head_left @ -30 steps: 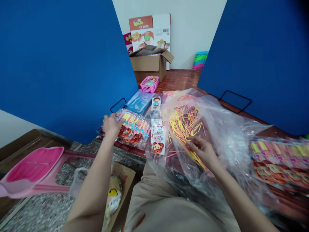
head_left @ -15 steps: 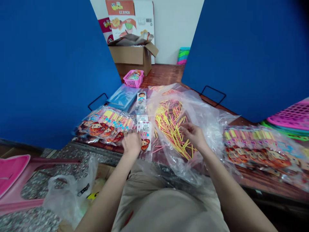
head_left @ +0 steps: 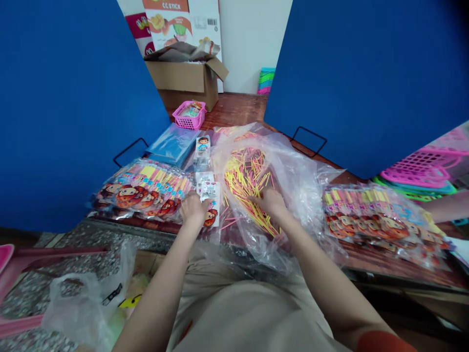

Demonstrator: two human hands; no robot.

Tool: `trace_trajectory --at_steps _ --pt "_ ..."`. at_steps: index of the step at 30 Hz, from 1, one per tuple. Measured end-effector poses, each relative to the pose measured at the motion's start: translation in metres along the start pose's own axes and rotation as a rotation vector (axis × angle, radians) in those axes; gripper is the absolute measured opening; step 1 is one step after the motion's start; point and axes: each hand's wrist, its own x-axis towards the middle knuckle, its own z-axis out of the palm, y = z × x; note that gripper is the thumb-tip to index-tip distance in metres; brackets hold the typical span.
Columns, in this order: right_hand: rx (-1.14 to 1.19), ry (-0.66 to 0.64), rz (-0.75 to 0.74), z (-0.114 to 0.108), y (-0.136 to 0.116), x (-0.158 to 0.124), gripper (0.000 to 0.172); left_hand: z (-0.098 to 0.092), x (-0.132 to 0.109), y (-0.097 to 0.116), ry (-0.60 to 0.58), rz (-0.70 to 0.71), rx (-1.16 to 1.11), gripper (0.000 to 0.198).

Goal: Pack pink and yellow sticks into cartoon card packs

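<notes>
Right hand [head_left: 271, 203], loosely curled, is laid on sticks [head_left: 241, 182] slanting toward the bench's [head_left: 388, 271] front edge, left hand [head_left: 194, 209] by a card [head_left: 213, 191] — grips unclear.

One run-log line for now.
left hand: at front printed card, grip unclear | right hand: at yellow-pink sticks | pink basket: by carton

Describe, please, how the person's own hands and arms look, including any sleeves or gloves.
The left hand and the right hand wear no gloves. Both forearms are bare, with no watch or bracelet visible. An orange-red sleeve shows on the right side at the bottom edge; no left sleeve is in view.
</notes>
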Motion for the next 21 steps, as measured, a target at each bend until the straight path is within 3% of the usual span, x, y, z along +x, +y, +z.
trace_trajectory --at_steps 6,15,21 --pt "-0.057 -0.065 -0.065 0.0 -0.018 0.01 0.029 0.0 0.002 -0.002 -0.014 0.0 -0.013 0.032" --pt "-0.04 -0.128 -0.15 -0.008 0.001 0.01 0.019 -0.007 0.0 -0.009 0.018 0.068 0.049 0.034" --pt "-0.021 -0.082 -0.162 0.003 0.004 -0.005 0.022 -0.008 -0.003 -0.018 0.233 0.085 -0.142 0.036"
